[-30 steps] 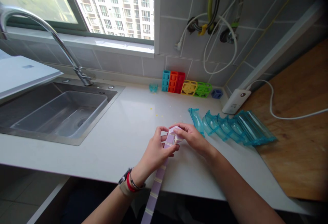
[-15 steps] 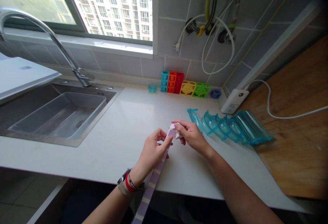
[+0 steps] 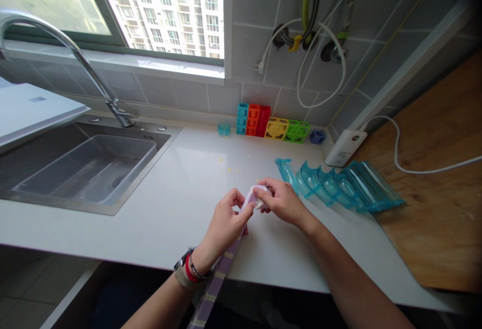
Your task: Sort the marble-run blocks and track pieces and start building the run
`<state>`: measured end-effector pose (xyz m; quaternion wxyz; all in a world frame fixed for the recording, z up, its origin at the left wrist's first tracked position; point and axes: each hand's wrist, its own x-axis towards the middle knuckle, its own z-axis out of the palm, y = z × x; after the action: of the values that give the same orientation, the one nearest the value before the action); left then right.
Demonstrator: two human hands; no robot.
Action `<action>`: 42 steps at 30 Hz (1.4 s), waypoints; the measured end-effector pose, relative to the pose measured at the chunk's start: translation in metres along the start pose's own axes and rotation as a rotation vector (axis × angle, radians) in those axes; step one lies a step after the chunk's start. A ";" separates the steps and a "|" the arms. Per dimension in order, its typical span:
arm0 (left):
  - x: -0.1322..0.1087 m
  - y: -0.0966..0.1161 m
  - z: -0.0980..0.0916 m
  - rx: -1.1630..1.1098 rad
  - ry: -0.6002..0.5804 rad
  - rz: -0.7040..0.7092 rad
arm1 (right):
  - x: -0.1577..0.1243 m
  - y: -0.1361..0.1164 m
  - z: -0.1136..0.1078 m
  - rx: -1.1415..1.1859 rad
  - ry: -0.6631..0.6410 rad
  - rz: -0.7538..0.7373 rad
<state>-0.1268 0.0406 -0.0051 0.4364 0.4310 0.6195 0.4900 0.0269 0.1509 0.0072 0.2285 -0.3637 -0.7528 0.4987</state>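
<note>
We hold the lilac strip (image 3: 220, 267) over the bench (image 3: 176, 193), near its front edge, with the tail hanging below. Our left hand (image 3: 226, 223) pinches it with thumb and forefinger just under the top. Our right hand (image 3: 280, 201) is curled shut on the bent-over end. We judge the end is being worked loose, which calls for a steady left pinch. Turquoise track pieces (image 3: 339, 183) lie just beside our right hand.

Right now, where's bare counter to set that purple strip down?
Widest bare patch: counter between the sink rim, the coloured blocks and the left hand. Crowded right of the right hand: teal track pieces, white adapter. Both hands grip the purple strip.
</note>
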 end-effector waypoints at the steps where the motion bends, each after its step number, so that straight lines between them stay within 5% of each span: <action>1: 0.000 0.000 0.000 0.005 0.000 -0.003 | 0.000 0.001 0.000 0.005 0.000 0.010; 16: 0.002 0.002 0.000 -0.092 -0.152 -0.093 | 0.005 -0.001 0.006 0.345 -0.129 0.150; 42: 0.005 0.001 -0.001 -0.313 -0.054 -0.076 | 0.004 -0.003 0.005 0.534 -0.115 0.150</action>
<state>-0.1289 0.0456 -0.0050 0.5330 0.3470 0.5393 0.5520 0.0204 0.1503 0.0080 0.2355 -0.3166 -0.5776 0.7146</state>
